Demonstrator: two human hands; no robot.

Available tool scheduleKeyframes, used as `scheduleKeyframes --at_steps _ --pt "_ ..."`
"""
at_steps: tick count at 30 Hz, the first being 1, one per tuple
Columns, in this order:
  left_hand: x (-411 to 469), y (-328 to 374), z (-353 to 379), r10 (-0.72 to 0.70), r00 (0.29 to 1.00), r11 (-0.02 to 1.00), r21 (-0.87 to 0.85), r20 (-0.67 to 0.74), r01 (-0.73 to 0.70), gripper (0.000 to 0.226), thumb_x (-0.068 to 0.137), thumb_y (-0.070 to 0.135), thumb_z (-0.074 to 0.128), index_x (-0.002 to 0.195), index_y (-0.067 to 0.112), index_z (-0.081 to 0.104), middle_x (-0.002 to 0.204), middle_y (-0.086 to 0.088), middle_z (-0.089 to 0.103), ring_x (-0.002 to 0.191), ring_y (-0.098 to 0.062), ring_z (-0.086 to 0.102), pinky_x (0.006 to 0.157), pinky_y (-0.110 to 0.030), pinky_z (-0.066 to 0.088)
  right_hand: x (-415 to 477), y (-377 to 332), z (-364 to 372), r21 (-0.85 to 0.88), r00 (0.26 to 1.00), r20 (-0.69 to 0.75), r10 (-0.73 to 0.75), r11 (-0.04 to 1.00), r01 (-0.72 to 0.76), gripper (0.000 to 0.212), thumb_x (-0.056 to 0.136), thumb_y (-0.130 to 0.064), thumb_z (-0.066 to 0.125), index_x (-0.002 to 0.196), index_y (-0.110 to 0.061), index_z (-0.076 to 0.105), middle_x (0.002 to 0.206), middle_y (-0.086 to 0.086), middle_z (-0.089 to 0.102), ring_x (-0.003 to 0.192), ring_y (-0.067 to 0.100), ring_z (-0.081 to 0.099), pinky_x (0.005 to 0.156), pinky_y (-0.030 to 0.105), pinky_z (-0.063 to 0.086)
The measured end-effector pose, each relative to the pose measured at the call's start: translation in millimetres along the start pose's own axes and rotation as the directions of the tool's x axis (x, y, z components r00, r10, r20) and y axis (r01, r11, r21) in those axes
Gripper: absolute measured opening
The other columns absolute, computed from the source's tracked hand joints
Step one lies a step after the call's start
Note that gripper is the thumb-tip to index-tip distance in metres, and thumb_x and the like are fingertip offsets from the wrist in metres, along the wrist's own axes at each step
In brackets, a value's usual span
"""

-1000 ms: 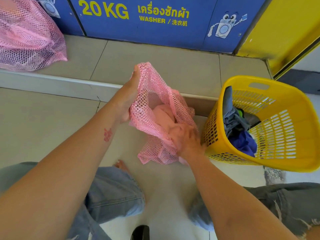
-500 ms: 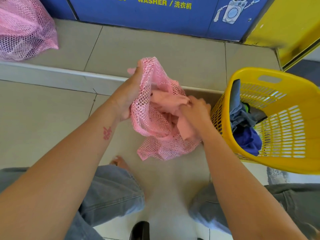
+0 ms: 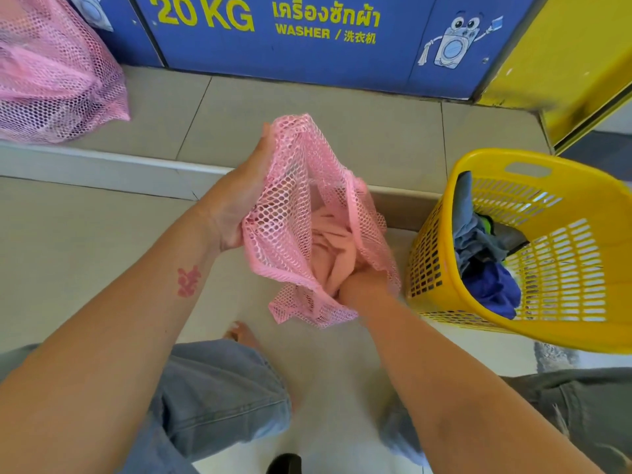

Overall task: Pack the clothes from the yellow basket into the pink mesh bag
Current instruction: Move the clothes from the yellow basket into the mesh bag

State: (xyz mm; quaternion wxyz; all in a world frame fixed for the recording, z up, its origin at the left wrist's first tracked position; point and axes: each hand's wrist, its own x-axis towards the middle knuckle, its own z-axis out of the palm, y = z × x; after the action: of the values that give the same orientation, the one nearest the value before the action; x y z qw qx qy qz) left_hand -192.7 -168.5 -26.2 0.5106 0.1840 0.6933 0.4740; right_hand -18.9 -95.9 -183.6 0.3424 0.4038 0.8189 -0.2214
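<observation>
My left hand (image 3: 239, 196) grips the rim of the pink mesh bag (image 3: 290, 213) and holds its mouth up and open above the floor. A pink garment (image 3: 330, 248) lies bunched inside the bag. My right hand (image 3: 362, 283) is pushed into the bag's mouth against that garment, fingers hidden in the cloth. To the right the yellow basket (image 3: 574, 302) leans on the floor, holding grey clothes (image 3: 475, 234) and a blue garment (image 3: 492, 290).
A second, filled pink mesh bag (image 3: 51, 80) rests on the raised tiled step (image 3: 102, 165) at far left. Blue washer panels (image 3: 307, 46) and a yellow panel (image 3: 564, 56) stand behind. My knees in jeans and a bare foot (image 3: 241, 331) are below the bag.
My right hand pulled up at the bag's rim with the pink garment, then pushed it down deep into the bag. My left hand kept holding the rim.
</observation>
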Motion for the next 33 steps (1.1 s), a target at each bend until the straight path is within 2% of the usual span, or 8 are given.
scheduleKeyframes --at_steps 4,9,13,17,22,26,29,33 --pt "-0.5 0.4 5.4 -0.030 0.999 1.000 -0.002 -0.020 0.030 0.070 0.092 0.079 0.025 0.132 0.033 0.061 0.094 0.004 0.081 0.082 -0.013 0.078 0.069 -0.030 0.062 -15.7 12.1 -15.4 -0.200 0.993 -0.087 0.077 0.975 -0.093 0.065 0.090 -0.045 0.048 0.148 -0.020 0.032 0.155 0.006 0.030 0.142 0.030 0.028 0.111 0.050 0.030" --pt "-8.3 -2.5 28.2 -0.049 0.999 0.999 -0.017 0.007 0.050 0.077 0.090 0.081 0.028 0.142 0.031 0.054 0.123 -0.004 0.073 0.102 -0.019 0.072 0.086 -0.036 0.057 -46.1 8.7 -56.2 -0.086 0.963 -0.269 0.021 0.995 -0.046 0.041 0.089 -0.025 0.053 0.128 -0.015 0.055 0.130 0.007 0.057 0.121 0.031 0.053 0.089 0.041 0.048" --pt "-18.1 0.8 43.2 -0.049 0.999 0.998 -0.040 -0.018 0.048 0.070 0.090 0.081 0.029 0.139 0.035 0.050 0.124 -0.004 0.070 0.108 -0.024 0.070 0.101 -0.047 0.052 -81.8 17.6 -87.2 0.095 0.790 -0.610 -0.054 0.985 0.141 0.044 0.090 -0.039 0.049 0.127 -0.016 0.053 0.124 0.007 0.058 0.119 0.033 0.052 0.089 0.042 0.048" --pt "-19.5 1.7 53.1 -0.054 0.998 0.998 -0.044 -0.016 0.054 0.082 0.086 0.085 0.029 0.144 0.032 0.052 0.125 -0.008 0.072 0.110 -0.030 0.071 0.105 -0.056 0.049 -109.9 58.9 -114.1 0.247 0.625 -0.770 0.131 0.964 0.103 0.060 0.090 -0.037 0.054 0.143 -0.015 0.037 0.140 0.012 0.047 0.128 0.036 0.041 0.099 0.046 0.040" --pt "-14.9 -0.4 70.1 -0.045 0.999 0.997 -0.069 0.023 0.047 0.083 0.087 0.084 0.030 0.146 0.030 0.050 0.130 -0.009 0.070 0.113 -0.030 0.070 0.106 -0.057 0.048 -93.7 122.6 -106.3 0.462 0.737 -0.557 0.383 0.880 -0.108 0.093 0.085 -0.051 0.063 0.153 -0.018 0.007 0.154 0.019 0.025 0.138 0.043 0.028 0.107 0.055 0.032" --pt "-3.5 -2.5 82.8 -0.047 0.998 0.996 -0.071 0.031 0.049 0.077 0.093 0.078 0.027 0.142 0.025 0.053 0.110 -0.005 0.077 0.096 -0.024 0.077 0.086 -0.040 0.058 -65.8 160.7 -110.8 0.614 0.807 -0.510 0.297 0.783 0.100 0.098 0.090 -0.044 0.061 0.154 -0.015 -0.006 0.161 0.016 0.009 0.145 0.038 0.018 0.111 0.051 0.027" --pt "5.1 -4.7 87.7 -0.041 0.999 0.998 -0.052 0.024 0.042 0.077 0.092 0.078 0.027 0.142 0.026 0.054 0.112 -0.005 0.077 0.095 -0.021 0.077 0.080 -0.036 0.058 -48.5 182.5 -108.5 0.498 0.878 -0.435 0.199 0.866 0.051 0.112 0.081 -0.032 0.074 0.153 -0.020 -0.011 0.160 0.018 0.002 0.146 0.041 0.014 0.111 0.055 0.029" --pt "19.9 -5.5 92.8 -0.033 0.999 0.998 -0.059 0.013 0.033 0.079 0.090 0.081 0.029 0.144 0.028 0.053 0.130 -0.006 0.070 0.112 -0.025 0.070 0.101 -0.046 0.054 -26.9 179.1 -78.6 0.249 0.896 -0.442 0.041 0.965 0.079 0.126 0.071 -0.042 0.082 0.152 -0.025 -0.014 0.158 0.023 -0.010 0.143 0.050 0.012 0.111 0.058 0.028"
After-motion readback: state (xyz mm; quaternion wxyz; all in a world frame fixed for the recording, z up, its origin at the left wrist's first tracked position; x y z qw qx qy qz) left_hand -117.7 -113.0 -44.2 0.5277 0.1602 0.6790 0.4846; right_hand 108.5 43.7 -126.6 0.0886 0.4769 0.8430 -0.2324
